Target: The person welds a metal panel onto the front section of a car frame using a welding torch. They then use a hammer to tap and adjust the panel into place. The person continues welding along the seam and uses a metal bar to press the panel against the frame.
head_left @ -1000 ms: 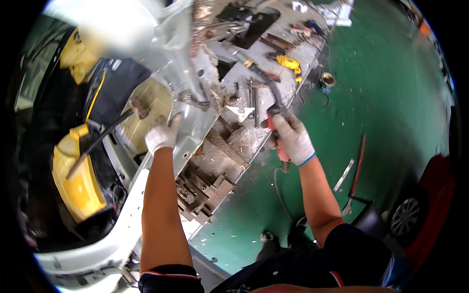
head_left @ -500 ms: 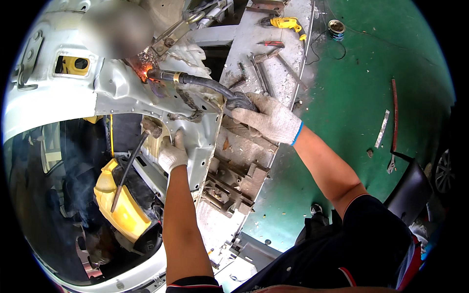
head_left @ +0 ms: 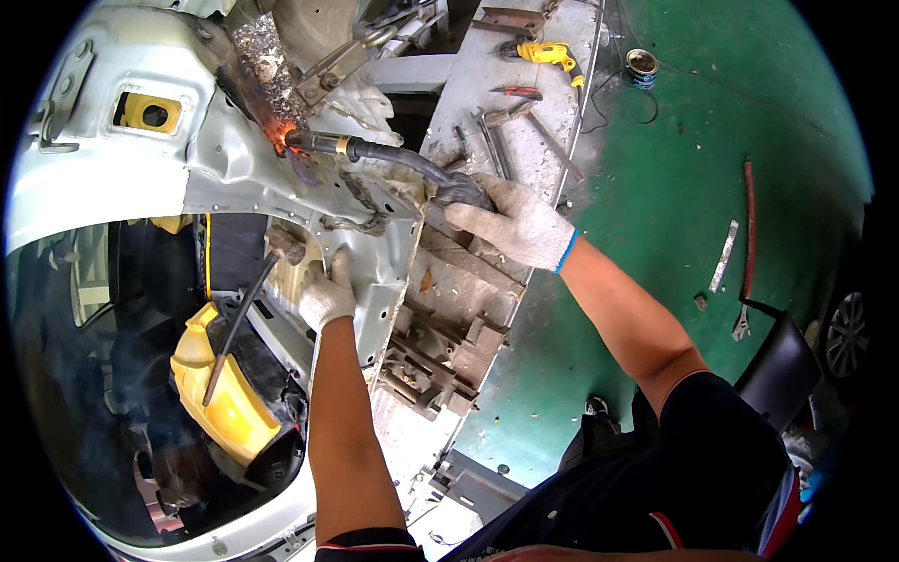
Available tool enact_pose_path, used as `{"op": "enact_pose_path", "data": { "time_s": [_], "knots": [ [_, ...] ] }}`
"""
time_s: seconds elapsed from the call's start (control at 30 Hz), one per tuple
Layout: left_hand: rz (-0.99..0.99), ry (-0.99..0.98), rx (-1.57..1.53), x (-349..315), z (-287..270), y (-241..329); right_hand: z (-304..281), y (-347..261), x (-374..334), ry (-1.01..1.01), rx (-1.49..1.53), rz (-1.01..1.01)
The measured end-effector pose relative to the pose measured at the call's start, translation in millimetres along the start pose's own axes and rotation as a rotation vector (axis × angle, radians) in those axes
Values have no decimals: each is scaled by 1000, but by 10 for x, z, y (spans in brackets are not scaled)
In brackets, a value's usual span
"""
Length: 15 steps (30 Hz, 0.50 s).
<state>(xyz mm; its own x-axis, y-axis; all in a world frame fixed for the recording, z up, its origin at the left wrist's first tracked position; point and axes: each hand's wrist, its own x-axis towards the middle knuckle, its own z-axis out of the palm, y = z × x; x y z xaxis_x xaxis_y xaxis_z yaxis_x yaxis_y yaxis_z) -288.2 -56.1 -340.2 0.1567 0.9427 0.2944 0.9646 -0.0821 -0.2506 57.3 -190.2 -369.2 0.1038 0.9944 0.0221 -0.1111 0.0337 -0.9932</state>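
My right hand [head_left: 524, 223], in a white knit glove with a blue cuff, grips the dark handle of a welding torch [head_left: 393, 159]. Its nozzle points left at an orange glowing spot [head_left: 279, 134] on the car body [head_left: 365, 253], beside a rough metal strip [head_left: 265, 61]. My left hand [head_left: 328, 298], gloved too, rests on the panel edge by the opening, finger and thumb apart; its other fingers are partly hidden. Just left of it is the head of a hammer [head_left: 286, 245], its handle slanting down over a yellow part [head_left: 225, 403] inside the car.
On the pale bench [head_left: 459, 103] lie a yellow power drill [head_left: 551, 54], a red-handled tool [head_left: 518, 92], a wrench [head_left: 489, 140] and another hammer [head_left: 510, 112]. A chain clamp [head_left: 328, 80] grips the body. A can [head_left: 641, 67] and cable stand on the green floor [head_left: 655, 281].
The blurred patch over the upper left is gone, showing the metal strip. Sparks at the nozzle have lessened, though the glow stays. Both hands keep nearly the same places; the view shifts slightly.
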Motion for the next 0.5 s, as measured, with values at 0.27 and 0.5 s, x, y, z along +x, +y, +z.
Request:
{"op": "enact_pose_path", "data": {
  "time_s": [0.27, 0.5],
  "knots": [
    [-113, -241, -21, 12, -321, 279, -79, -48, -233, 33, -26, 76],
    [-17, -16, -77, -8, 72, 36, -51, 875, -1043, 91, 27, 191]
  ]
}}
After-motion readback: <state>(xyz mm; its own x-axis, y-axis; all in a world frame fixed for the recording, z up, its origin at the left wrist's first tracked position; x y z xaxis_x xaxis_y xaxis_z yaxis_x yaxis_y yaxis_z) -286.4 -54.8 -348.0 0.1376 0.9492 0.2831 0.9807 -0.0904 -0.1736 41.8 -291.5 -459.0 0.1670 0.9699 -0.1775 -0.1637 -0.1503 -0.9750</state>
